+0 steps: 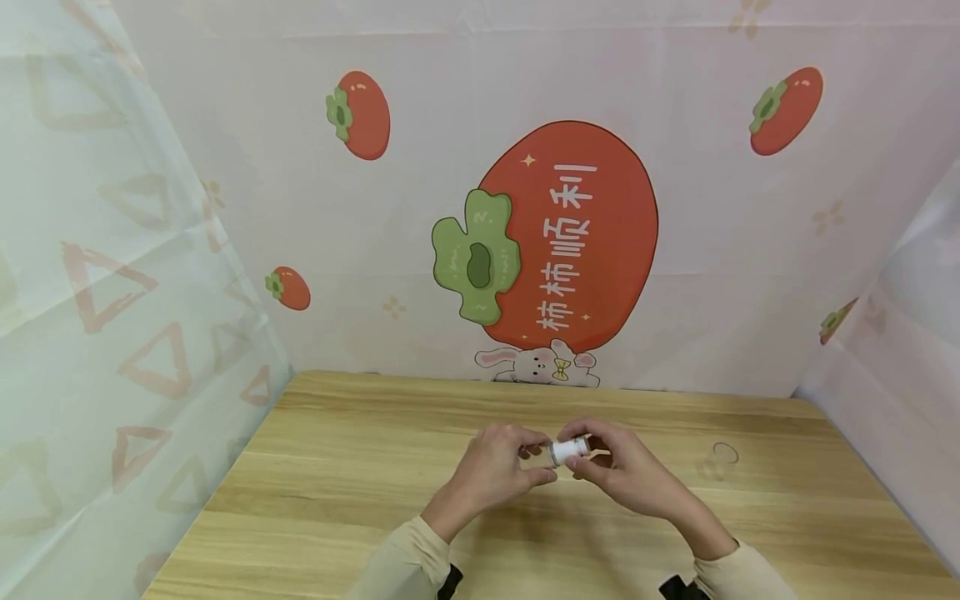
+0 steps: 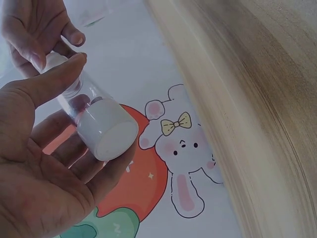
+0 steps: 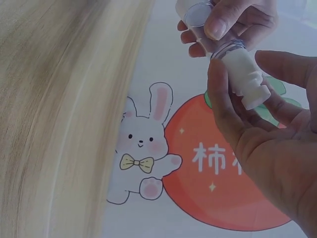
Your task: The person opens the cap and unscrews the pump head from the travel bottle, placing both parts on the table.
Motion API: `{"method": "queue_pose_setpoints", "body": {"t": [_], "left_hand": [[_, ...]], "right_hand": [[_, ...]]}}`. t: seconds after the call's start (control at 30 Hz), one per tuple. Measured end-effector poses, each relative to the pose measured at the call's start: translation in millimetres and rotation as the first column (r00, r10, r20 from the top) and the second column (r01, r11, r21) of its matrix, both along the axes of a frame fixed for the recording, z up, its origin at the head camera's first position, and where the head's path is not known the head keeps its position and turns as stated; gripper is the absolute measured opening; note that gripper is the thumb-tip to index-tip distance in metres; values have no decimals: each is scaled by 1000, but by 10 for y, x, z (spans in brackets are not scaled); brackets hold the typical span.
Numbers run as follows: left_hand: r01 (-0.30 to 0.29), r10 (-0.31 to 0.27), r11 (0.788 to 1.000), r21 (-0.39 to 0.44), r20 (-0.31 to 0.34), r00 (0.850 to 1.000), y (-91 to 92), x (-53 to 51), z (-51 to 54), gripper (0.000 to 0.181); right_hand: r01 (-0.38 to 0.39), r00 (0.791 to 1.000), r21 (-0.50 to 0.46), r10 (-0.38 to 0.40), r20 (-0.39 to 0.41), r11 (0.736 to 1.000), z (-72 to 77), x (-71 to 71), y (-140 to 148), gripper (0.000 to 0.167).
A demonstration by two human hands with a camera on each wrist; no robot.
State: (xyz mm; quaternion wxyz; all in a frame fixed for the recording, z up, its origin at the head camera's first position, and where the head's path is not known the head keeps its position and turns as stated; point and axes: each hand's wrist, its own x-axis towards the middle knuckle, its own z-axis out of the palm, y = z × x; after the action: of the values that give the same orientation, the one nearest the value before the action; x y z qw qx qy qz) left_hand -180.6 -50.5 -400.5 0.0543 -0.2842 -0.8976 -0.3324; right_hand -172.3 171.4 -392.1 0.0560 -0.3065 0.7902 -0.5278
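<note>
Bottle: a small vessel (image 2: 99, 106) with a clear body, held up between the fingers of both hands, above the tabletop (image 1: 337, 492).
Left hand: the hand (image 1: 491, 467) holds the clear part, fingers curled under it and thumb laid across it, the thumb tip close to the upper end.
White base: the broad, opaque end (image 2: 111, 134) pokes out past the left fingers, resting against them, its flat underside turned to the left wrist camera.
Right hand: the hand (image 1: 633, 475) pinches the other end between thumb and fingers; in the right wrist view the remaining fingers curl behind that end.
White top: a narrow, stepped piece (image 3: 242, 72) lies within the right fingers, its small tip pointing towards the right palm.
Collar: a clear, ridged ring (image 3: 229, 48) sits just beyond the right fingertips, on the side facing the left hand; whether it is screwed tight, I can't tell.
Round piece: a small clear thing with a thin dark rim (image 1: 725, 452) lies on the tabletop, to the right of the right fingers and well apart from them; too faint to name.
Sleeves: pale cuffs (image 1: 408, 558) behind both hands, with black straps (image 1: 681, 588) at the wrists.
Backdrop: printed cloth (image 1: 300, 192) beyond the fingertips, showing a big orange-red persimmon (image 1: 607, 250) and a rabbit (image 1: 534, 365).
</note>
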Motion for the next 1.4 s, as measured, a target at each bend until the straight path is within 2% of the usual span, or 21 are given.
{"method": "queue_pose_setpoints", "body": {"t": [0.33, 0.53, 0.7, 0.97, 1.4], "left_hand": [[17, -17, 1000, 9, 34, 999, 1, -1, -11, 31], [23, -24, 1000, 13, 45, 999, 0, 5, -11, 31], [26, -26, 1000, 7, 44, 999, -4, 14, -1, 32], [15, -15, 1000, 6, 31, 999, -18, 13, 15, 36], [-15, 15, 1000, -5, 25, 1000, -23, 22, 36, 32]], "right_hand": [[60, 992, 25, -57, -109, 998, -7, 15, -38, 8], [114, 983, 55, -105, -153, 992, -22, 14, -59, 17], [123, 985, 69, -113, -130, 990, -15, 16, -53, 27], [93, 994, 70, -89, -70, 993, -13, 15, -14, 31], [24, 999, -5, -24, -35, 1000, -18, 13, -2, 26]]}}
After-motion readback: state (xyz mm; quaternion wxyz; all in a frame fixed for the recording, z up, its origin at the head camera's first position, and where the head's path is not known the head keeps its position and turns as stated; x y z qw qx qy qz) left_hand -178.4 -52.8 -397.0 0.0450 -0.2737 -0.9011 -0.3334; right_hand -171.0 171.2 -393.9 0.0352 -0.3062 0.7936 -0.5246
